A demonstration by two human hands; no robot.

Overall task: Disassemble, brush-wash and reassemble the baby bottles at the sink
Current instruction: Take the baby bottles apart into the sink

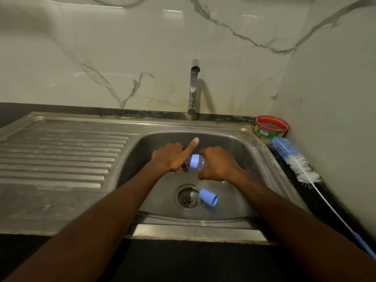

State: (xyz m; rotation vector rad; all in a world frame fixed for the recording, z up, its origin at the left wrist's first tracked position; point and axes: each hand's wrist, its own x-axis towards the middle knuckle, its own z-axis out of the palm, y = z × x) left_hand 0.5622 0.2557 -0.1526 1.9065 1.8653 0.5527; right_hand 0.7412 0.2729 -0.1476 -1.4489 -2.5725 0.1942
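Over the steel sink basin (240, 151) I hold a clear baby bottle (201, 164) lying sideways, with its blue collar ring (194, 161) pointing left. My right hand (217, 162) grips the bottle's body. My left hand (169, 157) is at the collar end, its lower fingers curled around the teat end while the index finger sticks straight up. The teat itself is mostly hidden by my left hand. A blue bottle cap (208, 197) lies on its side on the basin floor beside the drain (187, 198).
A chrome tap (193, 88) stands behind the basin; no water runs from it. The ribbed draining board (61, 151) stretches left. On the dark counter at right lie a blue-and-white bottle brush (301, 165) and a red-rimmed soap tub (271, 127) by the marbled wall.
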